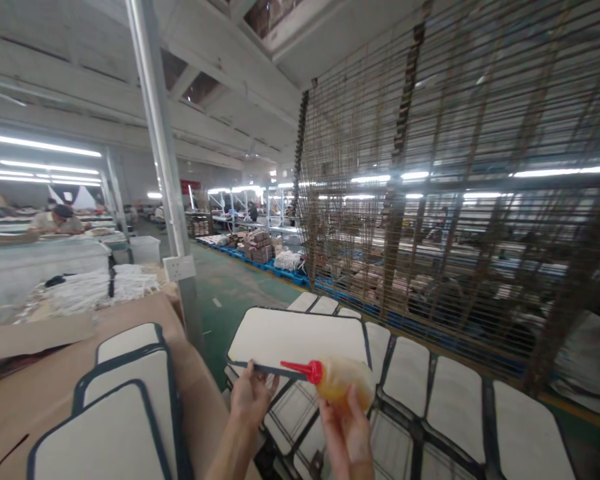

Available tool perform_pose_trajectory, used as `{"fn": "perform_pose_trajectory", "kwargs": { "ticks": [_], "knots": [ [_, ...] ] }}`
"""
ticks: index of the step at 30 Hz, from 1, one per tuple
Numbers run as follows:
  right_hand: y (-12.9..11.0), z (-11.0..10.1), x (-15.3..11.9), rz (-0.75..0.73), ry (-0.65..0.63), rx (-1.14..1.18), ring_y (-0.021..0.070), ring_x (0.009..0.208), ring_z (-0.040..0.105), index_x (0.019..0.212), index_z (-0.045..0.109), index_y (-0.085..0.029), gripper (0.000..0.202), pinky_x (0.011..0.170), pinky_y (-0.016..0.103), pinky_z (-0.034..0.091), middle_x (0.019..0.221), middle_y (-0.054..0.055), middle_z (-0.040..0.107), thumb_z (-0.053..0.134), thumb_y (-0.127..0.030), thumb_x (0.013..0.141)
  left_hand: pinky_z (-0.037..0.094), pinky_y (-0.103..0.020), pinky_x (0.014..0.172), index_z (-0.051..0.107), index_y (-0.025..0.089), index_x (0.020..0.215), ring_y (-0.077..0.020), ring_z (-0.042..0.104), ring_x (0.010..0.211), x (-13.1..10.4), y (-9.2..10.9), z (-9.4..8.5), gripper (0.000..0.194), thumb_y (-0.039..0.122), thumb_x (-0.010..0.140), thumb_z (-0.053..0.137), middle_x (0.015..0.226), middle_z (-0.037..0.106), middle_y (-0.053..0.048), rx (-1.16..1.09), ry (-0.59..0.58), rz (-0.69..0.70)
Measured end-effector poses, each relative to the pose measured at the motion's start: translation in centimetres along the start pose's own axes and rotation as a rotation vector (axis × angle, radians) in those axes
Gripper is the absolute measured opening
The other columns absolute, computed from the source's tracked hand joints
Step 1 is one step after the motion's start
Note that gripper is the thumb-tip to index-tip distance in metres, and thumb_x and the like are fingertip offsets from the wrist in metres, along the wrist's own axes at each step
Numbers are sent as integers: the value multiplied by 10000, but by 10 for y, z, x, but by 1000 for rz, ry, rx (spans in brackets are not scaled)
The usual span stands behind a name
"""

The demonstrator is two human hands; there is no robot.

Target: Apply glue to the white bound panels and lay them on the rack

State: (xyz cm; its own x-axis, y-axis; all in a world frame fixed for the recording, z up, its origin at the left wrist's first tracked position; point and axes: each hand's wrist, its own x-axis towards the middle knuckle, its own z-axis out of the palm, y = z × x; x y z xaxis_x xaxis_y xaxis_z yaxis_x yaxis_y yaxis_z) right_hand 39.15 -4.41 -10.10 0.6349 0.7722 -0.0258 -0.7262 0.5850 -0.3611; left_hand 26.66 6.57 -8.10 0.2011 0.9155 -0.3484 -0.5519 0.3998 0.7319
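My left hand grips the near edge of a cream panel with a dark border, thumb on top and fingers below. The panel is held tilted in front of me, over other panels. In my right hand is a squeeze glue bottle with amber liquid inside. Its red nozzle points left, close to the panel's near edge; whether it touches cannot be told. Similar bordered panels lie in rows to the right and below. More of them overlap in a stack on the left.
A brown-covered table stands at my left, beside a metal post with a socket box. A tall wire rack leans up on the right. Bundled white material lies at left, and a person bends over a table beyond.
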Motion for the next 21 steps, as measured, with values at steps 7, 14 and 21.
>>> {"fn": "perform_pose_trajectory", "kwargs": {
  "ticks": [7, 14, 21],
  "knots": [
    [-2, -14, 15, -61, -14, -76, 156, 832, 692, 891, 718, -239, 255, 769, 250, 555, 833, 3, 741, 767, -400, 699, 496, -368, 816, 715, 269, 839, -256, 649, 960, -34, -9, -71, 208, 415, 707, 650, 1018, 705, -76, -32, -376, -271],
    [1, -10, 6, 102, 2, 25, 198, 831, 699, 887, 726, -214, 375, 733, 282, 583, 889, 39, 744, 864, -323, 556, 480, -263, 708, 726, 266, 975, -202, 630, 783, -25, 81, -61, 359, 401, 643, 755, 869, 706, -41, 761, -312, 373],
    [12, -7, -9, 150, -6, 28, 188, 736, 707, 787, 736, -245, 378, 691, 272, 585, 797, 19, 750, 906, -330, 461, 310, -434, 1044, 589, 152, 1201, -301, 454, 1220, 14, 119, 60, 502, 314, 726, 617, 1291, 556, -152, 1437, -667, 882]
  ]
}}
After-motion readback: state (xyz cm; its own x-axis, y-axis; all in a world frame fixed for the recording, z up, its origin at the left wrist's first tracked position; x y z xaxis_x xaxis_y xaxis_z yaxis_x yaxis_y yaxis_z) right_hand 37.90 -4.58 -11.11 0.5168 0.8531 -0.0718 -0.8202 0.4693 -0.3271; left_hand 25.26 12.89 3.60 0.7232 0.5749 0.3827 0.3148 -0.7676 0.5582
